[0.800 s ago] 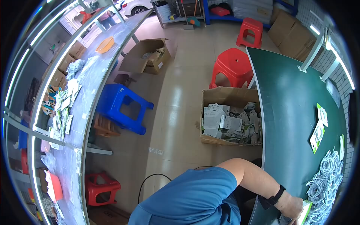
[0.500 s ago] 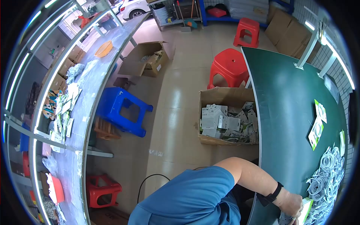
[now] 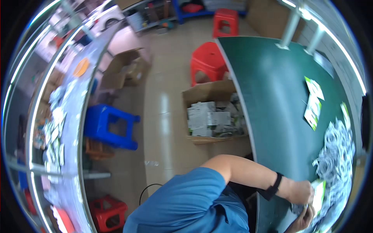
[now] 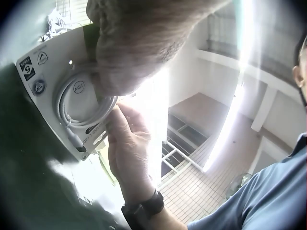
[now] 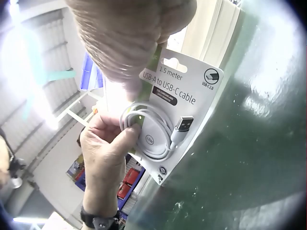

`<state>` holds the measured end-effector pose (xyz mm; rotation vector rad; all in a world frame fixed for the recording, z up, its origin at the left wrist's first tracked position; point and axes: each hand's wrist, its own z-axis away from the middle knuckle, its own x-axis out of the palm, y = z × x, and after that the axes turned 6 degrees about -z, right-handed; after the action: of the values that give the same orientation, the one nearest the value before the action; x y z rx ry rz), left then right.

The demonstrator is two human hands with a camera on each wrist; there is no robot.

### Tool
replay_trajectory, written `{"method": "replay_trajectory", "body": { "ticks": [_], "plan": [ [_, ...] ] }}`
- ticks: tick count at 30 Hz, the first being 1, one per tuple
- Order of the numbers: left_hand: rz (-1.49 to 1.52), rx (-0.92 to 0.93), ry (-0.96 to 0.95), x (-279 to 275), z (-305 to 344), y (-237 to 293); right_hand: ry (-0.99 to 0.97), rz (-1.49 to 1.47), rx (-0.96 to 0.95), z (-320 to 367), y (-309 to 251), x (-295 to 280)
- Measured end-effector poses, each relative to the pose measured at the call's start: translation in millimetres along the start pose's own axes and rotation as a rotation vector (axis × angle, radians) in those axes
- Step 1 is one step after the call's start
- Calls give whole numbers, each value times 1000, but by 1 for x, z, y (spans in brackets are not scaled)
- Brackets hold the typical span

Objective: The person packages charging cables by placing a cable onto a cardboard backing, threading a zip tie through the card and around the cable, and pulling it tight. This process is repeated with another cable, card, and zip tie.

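Observation:
Both hands hold a white card [image 5: 188,97] printed "USB-A to USB-C cable", with a coiled white USB cable [image 5: 177,136] on its face. In the right wrist view my left hand [image 5: 105,148] pinches coil and card between thumb and fingers. The left wrist view shows my right hand [image 4: 129,148] gripping the card's other side at the coil. In the head view the left hand [image 3: 301,192] is just above the right hand [image 3: 304,220], and green-and-white packaging [image 3: 319,196] is right beside them. A pile of coiled grey cables [image 3: 336,155] lies to their right.
Carded cables [image 3: 312,110] lie farther up the green table [image 3: 264,101]. A cardboard box [image 3: 208,91] of white cards stands beside the table, with a red stool [image 3: 210,58] behind it. Across the aisle are a blue stool [image 3: 99,124] and a long bench [image 3: 74,128].
The head view has swung, so the room shifts left. The hands now appear higher in the frame, and more of the right hand shows below the left.

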<state>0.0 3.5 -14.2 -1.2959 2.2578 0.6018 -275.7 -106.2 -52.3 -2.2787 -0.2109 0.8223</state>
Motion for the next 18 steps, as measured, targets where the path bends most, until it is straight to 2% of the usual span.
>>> {"method": "replay_trajectory", "body": {
  "ticks": [3,9,12,18],
  "plan": [
    [-27,16,-30,-19,-8,2,103,123,68,-30,-83,29],
    [136,59,-153,-32,-23,2,144,278,5,-38,-124,14],
    [229,109,-204,-30,-35,0,173,314,4,-41,-132,5],
    [336,65,-227,-28,-45,-3,203,196,36,-21,-106,4]
  ]
}}
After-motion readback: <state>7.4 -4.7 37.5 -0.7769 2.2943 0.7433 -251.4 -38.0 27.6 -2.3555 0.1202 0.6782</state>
